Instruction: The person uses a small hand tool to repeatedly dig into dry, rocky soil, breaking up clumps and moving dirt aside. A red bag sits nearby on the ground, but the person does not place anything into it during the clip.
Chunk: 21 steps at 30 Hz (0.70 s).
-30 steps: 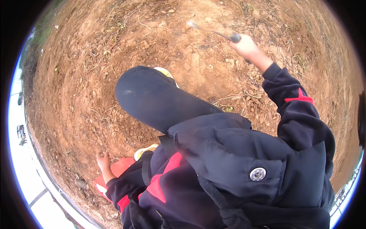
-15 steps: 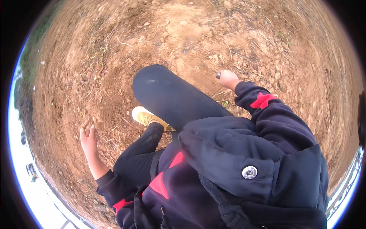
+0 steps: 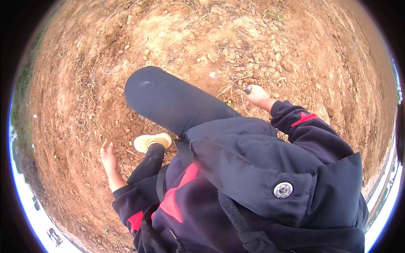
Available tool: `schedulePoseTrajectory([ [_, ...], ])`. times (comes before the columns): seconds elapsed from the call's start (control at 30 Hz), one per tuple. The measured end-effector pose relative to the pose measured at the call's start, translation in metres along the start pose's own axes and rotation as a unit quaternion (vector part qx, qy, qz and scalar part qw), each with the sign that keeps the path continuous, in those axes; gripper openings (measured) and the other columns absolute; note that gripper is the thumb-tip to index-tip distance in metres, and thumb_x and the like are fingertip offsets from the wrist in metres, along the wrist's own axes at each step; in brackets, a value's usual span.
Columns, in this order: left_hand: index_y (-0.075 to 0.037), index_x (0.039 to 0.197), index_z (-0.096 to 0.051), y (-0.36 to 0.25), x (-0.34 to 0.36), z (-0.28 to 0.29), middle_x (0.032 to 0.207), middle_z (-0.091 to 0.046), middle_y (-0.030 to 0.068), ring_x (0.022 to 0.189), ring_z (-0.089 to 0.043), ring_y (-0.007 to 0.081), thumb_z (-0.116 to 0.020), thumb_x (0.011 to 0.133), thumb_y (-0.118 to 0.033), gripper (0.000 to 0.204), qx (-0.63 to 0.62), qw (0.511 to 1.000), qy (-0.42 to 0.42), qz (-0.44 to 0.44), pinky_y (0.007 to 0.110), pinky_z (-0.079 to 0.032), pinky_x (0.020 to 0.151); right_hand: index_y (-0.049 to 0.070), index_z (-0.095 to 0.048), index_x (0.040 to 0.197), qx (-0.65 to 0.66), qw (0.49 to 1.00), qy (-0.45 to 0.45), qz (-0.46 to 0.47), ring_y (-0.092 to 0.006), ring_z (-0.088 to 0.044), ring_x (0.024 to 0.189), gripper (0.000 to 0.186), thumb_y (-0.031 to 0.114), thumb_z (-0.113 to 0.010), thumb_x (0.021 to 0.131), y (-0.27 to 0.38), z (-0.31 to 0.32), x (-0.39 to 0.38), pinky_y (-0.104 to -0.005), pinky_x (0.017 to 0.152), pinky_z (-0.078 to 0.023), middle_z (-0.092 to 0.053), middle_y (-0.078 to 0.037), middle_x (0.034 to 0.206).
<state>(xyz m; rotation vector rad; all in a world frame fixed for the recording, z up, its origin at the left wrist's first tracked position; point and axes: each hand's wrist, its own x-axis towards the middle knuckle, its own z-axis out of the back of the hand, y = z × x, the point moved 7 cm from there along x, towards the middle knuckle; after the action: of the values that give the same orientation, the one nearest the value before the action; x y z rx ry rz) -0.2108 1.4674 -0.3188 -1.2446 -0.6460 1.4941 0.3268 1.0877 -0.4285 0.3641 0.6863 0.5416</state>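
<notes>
My right hand [image 3: 257,95] is closed around the dark handle of a small trowel [image 3: 230,82]. Its thin metal shaft points left, over the soil, and the pale blade end is slightly blurred. Whether the blade touches the ground I cannot tell. Over on the left, my left hand [image 3: 109,159] hangs above the dirt with its fingers loosely bent and apart, and nothing shows in it. Loose brown soil [image 3: 181,46] with clods and dry stalks lies around both hands.
My bent knee [image 3: 156,95] in dark trousers sticks out between my hands. Below it is my pale yellow shoe [image 3: 152,140] on the soil. A dark jacket flap [image 3: 257,168] covers my front. Dry plant stems [image 3: 276,17] lie farther out, and green growth lines the far left edge.
The trowel's blade now shows more plainly, left of my right hand. In the picture, my right hand sits slightly lower and farther right; my left hand has shifted right. The whole view has also shifted.
</notes>
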Motion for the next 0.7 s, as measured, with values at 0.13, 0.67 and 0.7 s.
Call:
schedulePoseTrajectory([
  [0.13,-0.014,0.131,-0.052,-0.022,-0.012,0.009,0.087,-0.055,-0.0032,0.073,-0.052,0.0062,-0.055,0.098,-0.014,0.033,-0.048,0.998,-0.046,-0.024,0.020,-0.045,0.064,0.004,-0.068,0.103,-0.003,0.995,-0.052,-0.088,-0.0349,-0.067,0.095,0.028,0.020,-0.058,0.083,-0.035,0.032,0.016,-0.0402,0.081,-0.052,-0.069,-0.021,0.097],
  [0.67,-0.005,0.138,-0.045,-0.203,0.168,-0.262,0.093,-0.056,-0.0006,0.084,-0.055,0.0095,-0.049,0.101,-0.018,0.039,-0.120,0.954,0.262,-0.086,0.024,-0.049,0.075,-0.001,-0.068,0.102,-0.013,0.981,0.001,-0.193,-0.0388,-0.066,0.099,0.031,0.021,-0.058,0.083,-0.025,0.007,0.144,-0.0432,0.084,-0.052,-0.067,-0.028,0.100],
  [0.7,-0.006,0.139,-0.045,-0.204,0.166,-0.278,0.095,-0.056,-0.0008,0.086,-0.056,0.0094,-0.049,0.101,-0.019,0.040,-0.119,0.950,0.282,-0.065,0.024,-0.049,0.076,0.002,-0.068,0.104,-0.026,0.969,-0.002,-0.244,-0.0381,-0.065,0.099,0.030,0.021,-0.059,0.083,-0.026,-0.006,0.151,-0.0431,0.085,-0.051,-0.067,-0.027,0.102],
])
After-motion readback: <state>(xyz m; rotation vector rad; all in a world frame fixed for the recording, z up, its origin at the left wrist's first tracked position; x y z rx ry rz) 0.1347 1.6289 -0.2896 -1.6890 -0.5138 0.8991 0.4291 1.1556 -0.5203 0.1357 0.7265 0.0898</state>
